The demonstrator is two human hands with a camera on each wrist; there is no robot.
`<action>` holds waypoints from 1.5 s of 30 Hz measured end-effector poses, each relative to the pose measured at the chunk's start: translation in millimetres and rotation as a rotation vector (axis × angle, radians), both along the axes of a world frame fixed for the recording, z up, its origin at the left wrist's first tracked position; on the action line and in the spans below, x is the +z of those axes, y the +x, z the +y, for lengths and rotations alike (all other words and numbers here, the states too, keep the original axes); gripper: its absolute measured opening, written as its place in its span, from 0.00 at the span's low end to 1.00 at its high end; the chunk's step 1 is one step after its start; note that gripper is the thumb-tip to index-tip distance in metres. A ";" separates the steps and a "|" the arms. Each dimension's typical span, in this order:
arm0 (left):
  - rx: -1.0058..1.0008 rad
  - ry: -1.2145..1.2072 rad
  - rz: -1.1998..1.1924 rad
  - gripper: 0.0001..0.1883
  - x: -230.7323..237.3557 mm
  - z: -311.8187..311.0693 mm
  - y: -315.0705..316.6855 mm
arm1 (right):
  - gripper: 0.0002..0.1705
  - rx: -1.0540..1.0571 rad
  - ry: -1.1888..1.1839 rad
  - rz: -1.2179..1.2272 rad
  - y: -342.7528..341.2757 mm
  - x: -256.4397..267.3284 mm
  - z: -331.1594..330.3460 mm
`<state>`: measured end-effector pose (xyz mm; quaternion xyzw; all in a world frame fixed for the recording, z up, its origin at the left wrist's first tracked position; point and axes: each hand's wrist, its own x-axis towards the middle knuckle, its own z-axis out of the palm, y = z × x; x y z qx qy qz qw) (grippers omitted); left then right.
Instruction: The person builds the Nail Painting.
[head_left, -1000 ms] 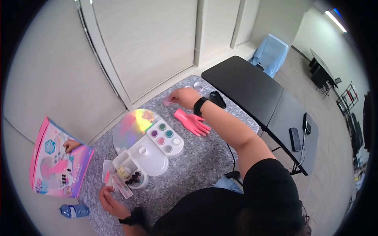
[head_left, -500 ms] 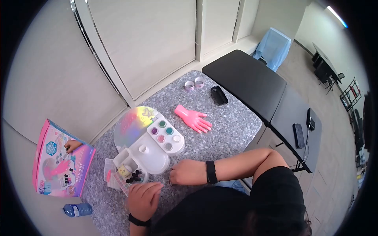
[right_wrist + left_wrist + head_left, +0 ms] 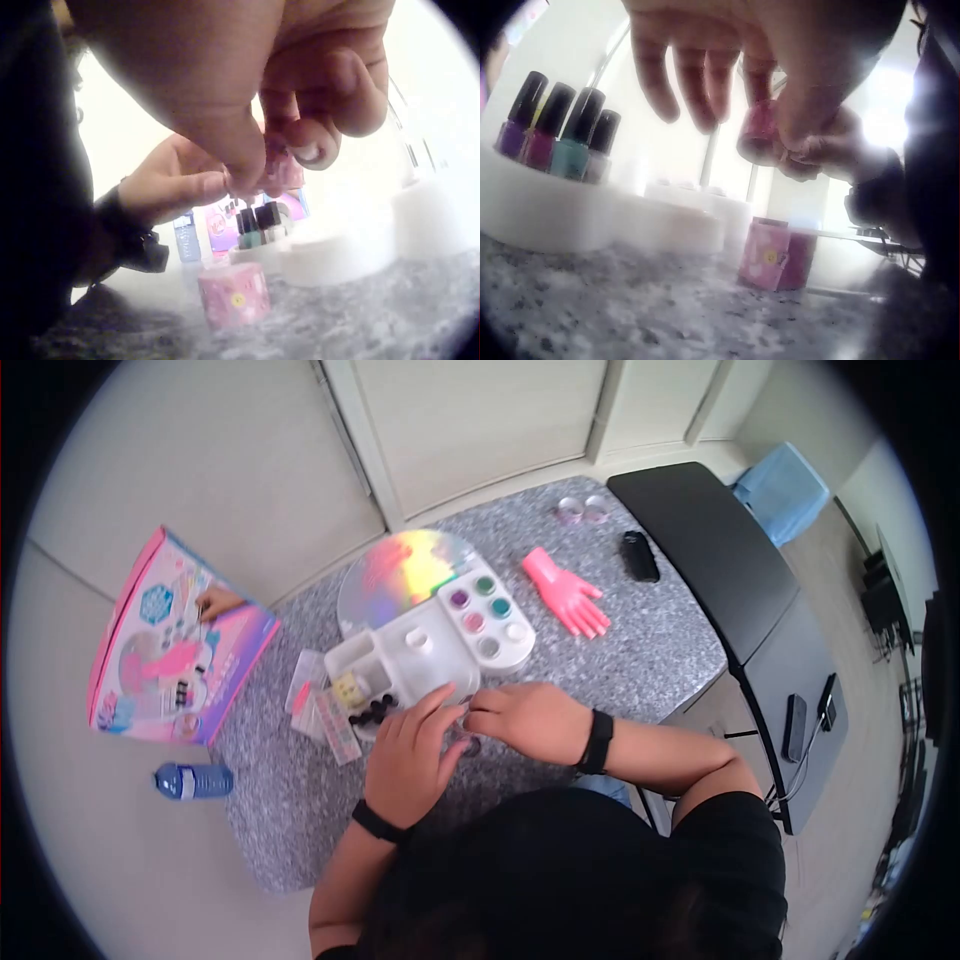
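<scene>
Close together over the front of the table are both hands. A small pink roll (image 3: 758, 133) is between them, pinched by the thumb and index finger of the left hand (image 3: 408, 765), whose other fingers extend loosely. The thumb and fingertips of the right hand (image 3: 535, 722) pinch the roll's near side in the right wrist view, partly hiding it. Below stands a second pink roll (image 3: 776, 255) with a yellow spot, on the speckled table (image 3: 322, 315). Two more rolls (image 3: 570, 510) lie at the back.
Left of the hands are a white tray set (image 3: 440, 665) with colour pots, dark-capped bottles (image 3: 375, 712) and clear cases (image 3: 335, 730). Farther off are a pink model hand (image 3: 567, 595), black holder (image 3: 640, 557), printed box (image 3: 165, 650) and water bottle (image 3: 195, 781).
My right hand has come from the table's back to the front, and the left has moved right to meet it. Both now grip a roll. The head view has shifted.
</scene>
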<state>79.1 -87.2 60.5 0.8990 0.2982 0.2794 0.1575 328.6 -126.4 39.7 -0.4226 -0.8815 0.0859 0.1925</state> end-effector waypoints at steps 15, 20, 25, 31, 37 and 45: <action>-0.055 0.129 0.136 0.13 5.0 -0.5 -30.5 | 0.13 0.072 -0.017 -0.072 -2.9 22.5 -14.3; -0.105 0.056 0.165 0.12 -4.4 1.4 -28.2 | 0.13 0.062 -0.073 -0.111 -3.2 7.7 -15.3; -0.114 0.032 0.202 0.12 -12.0 2.0 -24.9 | 0.12 0.006 -0.256 0.050 -6.3 11.7 -17.8; -0.080 0.000 0.208 0.18 -11.3 -0.9 -23.4 | 0.15 -0.155 -0.007 0.159 36.4 30.9 6.2; -0.087 -0.104 0.200 0.21 -16.5 -3.4 -22.8 | 0.25 -0.734 0.232 -0.079 193.3 28.3 126.3; -0.165 -0.128 0.133 0.19 -20.2 -7.3 -24.0 | 0.16 -1.072 -0.114 -0.401 257.2 -11.9 209.9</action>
